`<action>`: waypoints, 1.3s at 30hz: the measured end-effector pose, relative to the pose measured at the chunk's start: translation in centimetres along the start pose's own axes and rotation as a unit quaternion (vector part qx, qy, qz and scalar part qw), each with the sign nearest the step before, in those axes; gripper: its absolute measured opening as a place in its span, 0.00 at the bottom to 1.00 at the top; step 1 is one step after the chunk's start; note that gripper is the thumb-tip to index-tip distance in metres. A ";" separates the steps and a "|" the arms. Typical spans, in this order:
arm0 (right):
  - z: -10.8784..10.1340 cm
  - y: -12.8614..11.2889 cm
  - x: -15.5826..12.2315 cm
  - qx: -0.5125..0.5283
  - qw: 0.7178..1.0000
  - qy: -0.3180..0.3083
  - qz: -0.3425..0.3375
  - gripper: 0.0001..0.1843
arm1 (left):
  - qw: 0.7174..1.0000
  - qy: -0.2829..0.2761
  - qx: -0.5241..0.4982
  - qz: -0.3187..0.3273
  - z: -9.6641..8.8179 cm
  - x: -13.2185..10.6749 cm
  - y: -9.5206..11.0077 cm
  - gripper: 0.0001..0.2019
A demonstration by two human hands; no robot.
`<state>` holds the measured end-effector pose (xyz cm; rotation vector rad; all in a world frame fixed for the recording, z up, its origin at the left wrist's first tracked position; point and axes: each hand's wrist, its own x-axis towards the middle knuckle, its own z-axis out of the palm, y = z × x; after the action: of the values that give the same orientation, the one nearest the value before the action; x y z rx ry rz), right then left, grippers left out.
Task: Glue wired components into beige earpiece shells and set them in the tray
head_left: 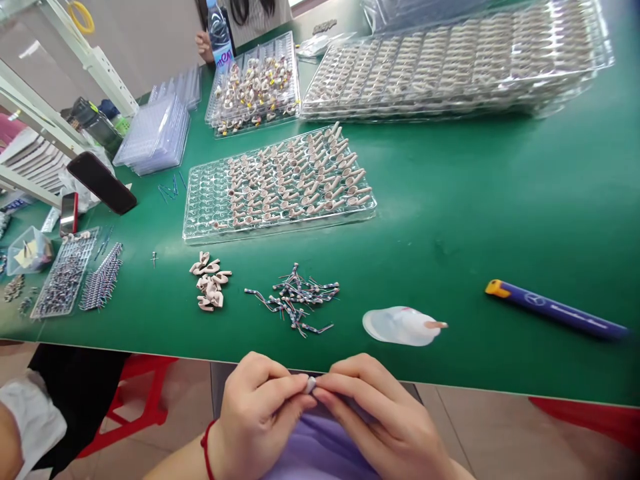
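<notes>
My left hand [267, 407] and my right hand [373, 403] meet at the table's near edge, above my lap. Between their fingertips they pinch a small pale earbud shell [311, 385], mostly covered by the fingers. Just beyond lies a loose heap of small wired parts [300, 297] with thin coloured leads. Left of it is a pile of beige earbud shells [210, 283]. A soft white squeeze bottle with a brownish tip [400, 327] rests on its side to the right.
A clear tray [280, 223] holds rows of beige shells. Behind stand a tray of mixed parts [255, 87], stacked filled trays [440, 67] and a water bottle [220, 37] by another person's hand [204, 47]. A blue-and-yellow cutter [555, 310] lies right; phones [103, 183] left.
</notes>
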<state>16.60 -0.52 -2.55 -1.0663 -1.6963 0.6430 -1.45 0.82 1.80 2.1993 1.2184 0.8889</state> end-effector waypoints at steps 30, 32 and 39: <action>0.1 1.7 1.6 -0.135 0.991 -0.016 -0.007 0.10 | 0.948 -0.065 0.309 0.045 -9.3 19.4 -17.3 0.07; 0.1 1.8 1.6 -0.133 0.991 -0.015 -0.003 0.10 | 0.947 -0.073 0.308 0.049 -9.6 19.3 -17.2 0.07; 0.1 1.9 1.8 -0.146 0.989 -0.022 -0.003 0.11 | 0.946 -0.065 0.315 0.037 -9.6 18.2 -16.5 0.06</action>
<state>16.96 1.93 -3.29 -1.2585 -1.8706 0.4244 -10.49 25.62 3.03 2.7558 1.5127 0.3898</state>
